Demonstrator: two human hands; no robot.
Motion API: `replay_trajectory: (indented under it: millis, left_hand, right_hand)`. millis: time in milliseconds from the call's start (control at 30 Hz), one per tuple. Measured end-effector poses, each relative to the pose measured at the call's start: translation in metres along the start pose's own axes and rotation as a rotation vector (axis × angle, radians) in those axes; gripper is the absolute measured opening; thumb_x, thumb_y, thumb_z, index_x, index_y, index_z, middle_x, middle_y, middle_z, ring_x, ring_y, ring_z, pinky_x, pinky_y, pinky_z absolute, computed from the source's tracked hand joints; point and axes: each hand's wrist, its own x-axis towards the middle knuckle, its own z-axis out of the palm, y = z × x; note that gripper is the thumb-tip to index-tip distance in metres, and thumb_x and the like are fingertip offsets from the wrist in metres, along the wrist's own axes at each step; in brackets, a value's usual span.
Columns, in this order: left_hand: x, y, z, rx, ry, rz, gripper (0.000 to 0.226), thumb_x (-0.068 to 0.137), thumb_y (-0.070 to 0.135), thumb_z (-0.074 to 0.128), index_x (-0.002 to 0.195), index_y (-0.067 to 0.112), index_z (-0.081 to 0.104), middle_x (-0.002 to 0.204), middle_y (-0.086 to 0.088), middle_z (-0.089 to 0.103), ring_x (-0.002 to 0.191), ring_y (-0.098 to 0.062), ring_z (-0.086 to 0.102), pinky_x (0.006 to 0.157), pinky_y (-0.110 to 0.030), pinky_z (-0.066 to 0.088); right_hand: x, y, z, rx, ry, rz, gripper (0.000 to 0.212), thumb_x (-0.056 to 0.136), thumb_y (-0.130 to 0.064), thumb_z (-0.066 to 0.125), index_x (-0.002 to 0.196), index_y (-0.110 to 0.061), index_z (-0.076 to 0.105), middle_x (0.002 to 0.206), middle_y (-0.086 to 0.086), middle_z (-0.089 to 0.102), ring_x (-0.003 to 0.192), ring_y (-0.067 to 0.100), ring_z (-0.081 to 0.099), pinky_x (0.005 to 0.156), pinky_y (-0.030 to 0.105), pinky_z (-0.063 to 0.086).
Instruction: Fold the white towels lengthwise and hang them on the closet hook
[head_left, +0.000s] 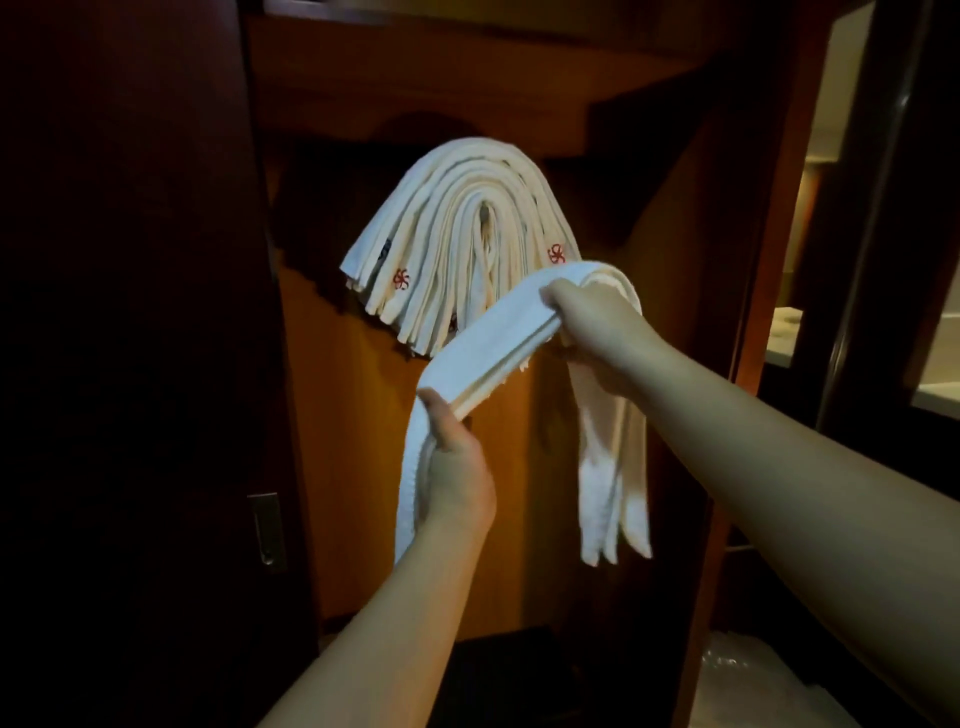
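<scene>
**Folded towel held up in front of the closet stack**

Both arms reach toward the open wooden closet (649, 171). The left hand (457, 462) grips one part of a white towel (498, 338), thumb on top and fingers curled beneath the folded strip. The right hand (592, 322) clasps the same towel higher up and to the right, fingers wrapped round it. Between the hands the towel runs as a narrow folded band, sloping up to the right; its ends hang loose below each hand, the right end dangling lower in several layers. Just behind it, a thick stack of hung towels (462, 234) drapes in an arch inside the closet, some with small red emblems. The hook itself is hidden under them. A dark closet door (130, 312) stands to the left, with a metal latch (267, 530) low down.
</scene>
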Motion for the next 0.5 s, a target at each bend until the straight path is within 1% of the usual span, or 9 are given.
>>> replay_trajectory:
  millis: [33, 67, 100, 133, 200, 233, 300, 400, 500]
  left_hand:
    - [0.004, 0.007, -0.002, -0.135, -0.002, 0.055, 0.097, 0.073, 0.095, 0.027, 0.138, 0.027, 0.051, 0.117, 0.005, 0.069, 0.121, -0.012, 0.06, 0.095, -0.024, 0.047]
    - [0.011, 0.015, -0.006, -0.232, 0.008, 0.093, 0.082, 0.077, 0.088, 0.039, 0.13, 0.028, 0.057, 0.108, 0.008, 0.073, 0.112, -0.007, 0.065, 0.085, -0.018, 0.05]
    - [0.016, 0.025, -0.009, -0.294, 0.035, 0.126, 0.066, 0.083, 0.077, 0.047, 0.124, 0.027, 0.063, 0.103, 0.009, 0.076, 0.102, -0.005, 0.069, 0.075, -0.014, 0.052]
    - [0.023, 0.036, -0.013, -0.345, 0.051, 0.141, 0.051, 0.089, 0.065, 0.051, 0.117, 0.026, 0.067, 0.099, 0.008, 0.077, 0.095, -0.004, 0.072, 0.067, -0.013, 0.052]
    - [0.031, 0.057, -0.014, -0.362, 0.063, 0.12, 0.028, 0.095, 0.044, 0.054, 0.104, 0.024, 0.07, 0.086, 0.009, 0.078, 0.082, -0.005, 0.073, 0.058, -0.013, 0.052]
    - [0.036, 0.067, -0.013, -0.349, 0.057, 0.103, 0.021, 0.095, 0.037, 0.055, 0.099, 0.022, 0.069, 0.08, 0.01, 0.077, 0.078, -0.004, 0.073, 0.057, -0.014, 0.051]
    - [0.047, 0.085, -0.013, -0.34, 0.046, 0.066, 0.013, 0.093, 0.027, 0.057, 0.093, 0.018, 0.067, 0.073, 0.008, 0.076, 0.075, -0.007, 0.073, 0.058, -0.016, 0.052]
    - [0.068, 0.111, -0.012, -0.351, 0.038, 0.051, 0.006, 0.089, 0.021, 0.061, 0.088, 0.016, 0.064, 0.067, 0.005, 0.074, 0.076, -0.012, 0.072, 0.061, -0.021, 0.051]
    - [0.09, 0.134, -0.008, -0.304, 0.047, 0.088, 0.008, 0.088, 0.021, 0.059, 0.081, 0.018, 0.06, 0.074, 0.003, 0.065, 0.075, -0.013, 0.064, 0.063, -0.025, 0.047]
  right_hand:
    - [0.001, 0.007, -0.001, -0.062, 0.016, -0.011, 0.016, 0.095, -0.036, 0.053, 0.09, -0.022, 0.059, 0.092, 0.003, 0.064, 0.089, 0.019, 0.063, 0.067, 0.029, 0.054]
    - [0.002, 0.014, 0.0, -0.098, 0.028, -0.027, 0.02, 0.096, -0.041, 0.054, 0.089, -0.023, 0.06, 0.097, 0.003, 0.066, 0.093, 0.019, 0.063, 0.075, 0.032, 0.054]
    - [0.003, 0.019, 0.002, -0.118, 0.046, -0.035, 0.023, 0.096, -0.044, 0.055, 0.089, -0.023, 0.062, 0.098, 0.002, 0.067, 0.094, 0.018, 0.063, 0.078, 0.033, 0.053]
    - [0.005, 0.022, 0.004, -0.127, 0.075, -0.042, 0.026, 0.097, -0.046, 0.055, 0.091, -0.022, 0.063, 0.094, 0.0, 0.066, 0.09, 0.017, 0.063, 0.075, 0.032, 0.052]
    - [0.011, 0.024, 0.008, -0.153, 0.134, -0.045, 0.031, 0.097, -0.05, 0.055, 0.1, -0.02, 0.065, 0.084, -0.009, 0.06, 0.08, 0.009, 0.059, 0.063, 0.024, 0.042]
    - [0.015, 0.023, 0.009, -0.169, 0.162, -0.048, 0.034, 0.097, -0.052, 0.054, 0.106, -0.021, 0.064, 0.084, -0.013, 0.058, 0.08, 0.005, 0.056, 0.062, 0.022, 0.039]
    - [0.023, 0.02, 0.009, -0.195, 0.221, -0.06, 0.035, 0.097, -0.056, 0.053, 0.11, -0.025, 0.062, 0.089, -0.016, 0.058, 0.087, 0.002, 0.055, 0.067, 0.022, 0.039]
    - [0.038, 0.015, 0.012, -0.142, 0.268, -0.06, 0.041, 0.097, -0.057, 0.051, 0.114, -0.022, 0.063, 0.099, -0.008, 0.063, 0.097, 0.012, 0.059, 0.081, 0.027, 0.043]
    - [0.055, 0.011, 0.011, -0.131, 0.289, -0.084, 0.041, 0.098, -0.055, 0.051, 0.11, -0.019, 0.066, 0.095, -0.005, 0.063, 0.098, 0.016, 0.057, 0.074, 0.025, 0.04]
